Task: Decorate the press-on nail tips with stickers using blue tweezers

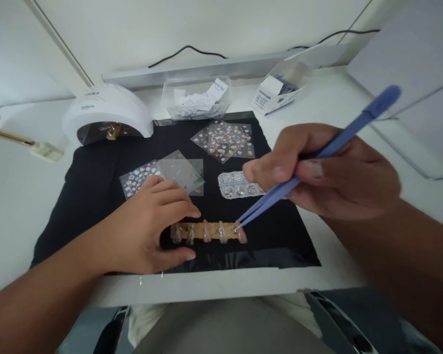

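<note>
Blue tweezers are pinched in my right hand, their tips down at the rightmost false nail. Whether the tips grip anything is too small to tell. Several clear false nails stand in a row across a yellowish strip on the black mat. My left hand rests on the mat around the strip's left end, thumb and fingers apart, holding nothing. Behind my right hand lies a clear compartment case of small shiny gems, partly hidden by my fingers.
Sticker sheets lie beyond my left hand, and more sticker sheets further back. A white nail lamp, a clear bin of white packets and an opened box of pads line the back. A brush is at far left.
</note>
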Available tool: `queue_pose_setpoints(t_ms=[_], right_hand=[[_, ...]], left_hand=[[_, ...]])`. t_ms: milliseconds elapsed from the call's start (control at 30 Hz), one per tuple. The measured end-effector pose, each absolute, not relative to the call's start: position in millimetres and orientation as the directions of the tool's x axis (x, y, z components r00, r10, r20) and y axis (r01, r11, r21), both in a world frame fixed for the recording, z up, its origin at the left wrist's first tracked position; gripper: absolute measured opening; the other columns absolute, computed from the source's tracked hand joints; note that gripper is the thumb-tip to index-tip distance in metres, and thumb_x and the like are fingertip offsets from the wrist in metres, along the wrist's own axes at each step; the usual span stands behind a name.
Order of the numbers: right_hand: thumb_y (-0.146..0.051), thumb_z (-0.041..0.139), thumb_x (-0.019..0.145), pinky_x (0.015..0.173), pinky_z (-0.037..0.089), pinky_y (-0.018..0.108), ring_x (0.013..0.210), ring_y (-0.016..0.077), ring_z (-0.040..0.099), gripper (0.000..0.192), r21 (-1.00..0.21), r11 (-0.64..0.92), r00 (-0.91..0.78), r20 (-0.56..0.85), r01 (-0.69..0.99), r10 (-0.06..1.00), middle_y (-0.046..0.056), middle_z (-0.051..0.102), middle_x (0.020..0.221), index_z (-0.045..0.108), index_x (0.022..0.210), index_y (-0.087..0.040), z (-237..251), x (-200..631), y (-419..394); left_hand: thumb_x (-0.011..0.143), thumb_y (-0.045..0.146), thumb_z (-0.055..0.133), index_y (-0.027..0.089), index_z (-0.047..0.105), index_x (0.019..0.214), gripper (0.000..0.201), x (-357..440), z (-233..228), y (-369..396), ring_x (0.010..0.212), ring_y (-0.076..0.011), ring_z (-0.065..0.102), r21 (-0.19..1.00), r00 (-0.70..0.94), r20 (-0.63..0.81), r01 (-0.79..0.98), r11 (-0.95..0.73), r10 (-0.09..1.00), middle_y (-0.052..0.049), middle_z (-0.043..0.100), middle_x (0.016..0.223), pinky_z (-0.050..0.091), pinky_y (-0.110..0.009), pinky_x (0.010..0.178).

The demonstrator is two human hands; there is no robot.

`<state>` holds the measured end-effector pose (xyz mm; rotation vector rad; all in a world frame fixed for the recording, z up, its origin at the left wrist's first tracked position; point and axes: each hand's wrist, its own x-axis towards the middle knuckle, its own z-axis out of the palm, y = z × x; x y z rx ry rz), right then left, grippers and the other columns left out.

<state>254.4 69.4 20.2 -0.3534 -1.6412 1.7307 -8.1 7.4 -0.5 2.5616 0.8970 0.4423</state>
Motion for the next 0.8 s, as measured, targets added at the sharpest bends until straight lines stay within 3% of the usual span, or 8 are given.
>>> queue_pose_setpoints(t_ms=[200,633,800], right_hand=[[-0.029,0.065,0.091,0.060,0.044,0.028,0.050,0.0094,0.046,0.012,-0.899,0.081,-0.619,0.360,-0.431,0.698,-0.004,0.057,0.058,0.070,0.088,-0.018,0,263,71],[-0.029,0.069,0.089,0.062,0.046,0.028,0.051,0.0084,0.050,0.010,-0.918,-0.019,-0.629,0.256,-0.396,0.734,-0.005,0.061,0.060,0.071,0.087,-0.019,-7,262,75],[-0.028,0.068,0.091,0.062,0.047,0.027,0.053,0.0067,0.053,0.013,-0.918,-0.016,-0.625,0.257,-0.396,0.737,-0.005,0.065,0.064,0.068,0.086,-0.015,-5,262,74]], left_hand=[[0.080,0.031,0.077,0.017,0.068,0.096,0.023,-8,-1,9,0.088,-0.0235,0.062,0.439,0.748,0.136,0.542,-0.717,0.649,-0.005,0.072,0.094,0.037,-0.042,0.082],[0.084,0.032,0.074,0.016,0.068,0.092,0.019,-7,1,11,0.089,-0.0246,0.059,0.411,0.759,0.145,0.537,-0.737,0.634,-0.006,0.070,0.096,0.038,-0.045,0.084],[0.087,0.019,0.065,0.019,0.065,0.102,0.014,-11,5,8,0.098,-0.0239,0.055,0.557,0.729,0.181,0.477,-0.680,0.660,-0.008,0.061,0.112,0.042,-0.044,0.087]])
